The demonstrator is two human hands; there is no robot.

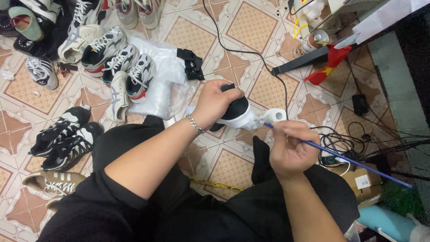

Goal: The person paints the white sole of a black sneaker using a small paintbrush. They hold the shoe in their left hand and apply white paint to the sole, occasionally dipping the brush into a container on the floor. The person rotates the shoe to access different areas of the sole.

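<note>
Your left hand [214,102] is closed in a firm grip around the black-and-white shoe [236,114], held above the tiled floor [251,27] over your lap; your right hand [292,150] pinches a thin blue brush [340,157], tip at the shoe's white edge. How much of that edge is already worked cannot be told; other sneakers [117,67] lie on the floor nearby.

By my right knee a brown cardboard box [363,181] with a white label [363,181] sits on the floor; a clear plastic bag [159,71] lies under the sneakers.
</note>
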